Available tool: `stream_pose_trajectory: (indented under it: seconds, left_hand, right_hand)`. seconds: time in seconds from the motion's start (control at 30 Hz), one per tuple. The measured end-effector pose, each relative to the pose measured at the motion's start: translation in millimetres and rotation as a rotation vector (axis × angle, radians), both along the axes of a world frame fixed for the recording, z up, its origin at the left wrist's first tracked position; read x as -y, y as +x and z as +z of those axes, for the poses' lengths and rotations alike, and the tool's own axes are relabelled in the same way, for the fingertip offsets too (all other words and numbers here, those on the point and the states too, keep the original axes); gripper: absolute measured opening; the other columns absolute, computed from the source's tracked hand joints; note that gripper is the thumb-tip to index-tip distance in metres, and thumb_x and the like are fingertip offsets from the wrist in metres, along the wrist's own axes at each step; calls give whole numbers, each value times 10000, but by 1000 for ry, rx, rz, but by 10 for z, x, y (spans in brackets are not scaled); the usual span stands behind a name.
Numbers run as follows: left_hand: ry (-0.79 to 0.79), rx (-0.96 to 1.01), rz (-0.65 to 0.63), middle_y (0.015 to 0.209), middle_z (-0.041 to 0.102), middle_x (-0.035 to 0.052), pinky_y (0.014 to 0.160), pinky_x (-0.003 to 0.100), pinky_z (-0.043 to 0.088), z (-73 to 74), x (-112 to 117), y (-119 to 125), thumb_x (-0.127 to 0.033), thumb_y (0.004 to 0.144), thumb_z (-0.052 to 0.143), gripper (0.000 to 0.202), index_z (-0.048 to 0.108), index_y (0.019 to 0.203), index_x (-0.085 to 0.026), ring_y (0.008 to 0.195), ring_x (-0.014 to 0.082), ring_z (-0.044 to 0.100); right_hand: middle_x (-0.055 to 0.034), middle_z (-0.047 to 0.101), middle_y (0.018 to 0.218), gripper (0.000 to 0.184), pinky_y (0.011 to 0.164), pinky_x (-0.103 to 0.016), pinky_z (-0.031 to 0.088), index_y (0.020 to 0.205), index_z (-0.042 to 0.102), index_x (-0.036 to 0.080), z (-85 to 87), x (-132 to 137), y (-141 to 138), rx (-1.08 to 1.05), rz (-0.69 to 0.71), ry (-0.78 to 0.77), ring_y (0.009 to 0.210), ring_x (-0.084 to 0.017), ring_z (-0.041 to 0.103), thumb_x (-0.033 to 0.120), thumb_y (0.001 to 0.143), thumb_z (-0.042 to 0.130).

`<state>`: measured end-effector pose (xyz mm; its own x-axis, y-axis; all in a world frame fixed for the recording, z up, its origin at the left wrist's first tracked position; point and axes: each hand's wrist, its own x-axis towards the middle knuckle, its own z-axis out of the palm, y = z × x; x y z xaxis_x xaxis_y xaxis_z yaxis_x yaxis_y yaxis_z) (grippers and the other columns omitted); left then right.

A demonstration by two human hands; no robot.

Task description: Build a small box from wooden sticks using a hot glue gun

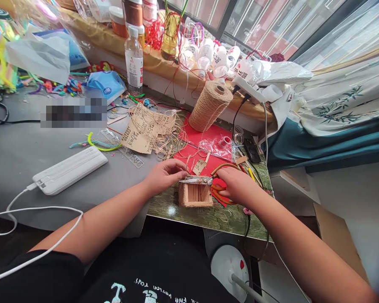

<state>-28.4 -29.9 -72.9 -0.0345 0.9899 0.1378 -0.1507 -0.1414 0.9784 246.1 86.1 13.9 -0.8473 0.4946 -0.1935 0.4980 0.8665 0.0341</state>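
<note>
My right hand (232, 183) grips a pair of scissors (196, 180) with orange-brown handles, its worn metal blades pointing left. The blades lie across the far rim of a small wooden box (196, 203) wrapped in twine, with its open top facing me. My left hand (166, 177) is closed in a pinch at the blade tips, beside the box's far left corner. A thin strand of twine (188, 160) shows at its fingertips; the exact grip is partly hidden.
Beyond the box are a scrap of sandpaper (199, 166), a large twine spool (210, 106) and tangled twine (169, 141) over sandpaper sheets (137, 136). A white power bank (70, 170) with a cable lies left. Bottles (134, 63) and a power strip (249, 89) line the windowsill side.
</note>
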Motion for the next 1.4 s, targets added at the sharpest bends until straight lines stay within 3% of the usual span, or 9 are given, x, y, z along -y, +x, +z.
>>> stream_pose_trajectory:
  seconds: [0.7,0.97,1.2,1.4]
  left_hand:
    - [24,-47,10,988,729,72,869,348,586,-8,16,-15,-404,914,776,227,738,976,-189,919,190,699]
    - [8,-63,14,984,731,62,861,347,577,-29,7,-17,-421,910,775,239,735,998,-202,897,184,693]
    - [24,-68,9,1003,725,66,893,360,576,-27,-6,-18,-418,927,753,228,738,1006,-204,936,190,690]
    - [56,-59,43,1089,727,87,936,357,571,-47,-27,-15,-391,933,748,210,740,1020,-200,1031,206,689]
  right_hand:
    - [-116,728,1000,132,772,-364,477,962,613,201,-59,60,61,-48,19,72,944,-289,656,278,892,695]
    - [-95,698,895,30,731,-345,444,879,607,205,-109,41,88,-48,37,108,857,-259,631,198,905,619]
    - [-123,708,960,20,772,-366,474,951,622,187,-123,34,113,-45,47,113,892,-281,637,196,941,607]
    - [-153,711,1063,245,861,-440,529,1093,614,168,-69,45,89,-60,23,52,1000,-336,653,281,892,697]
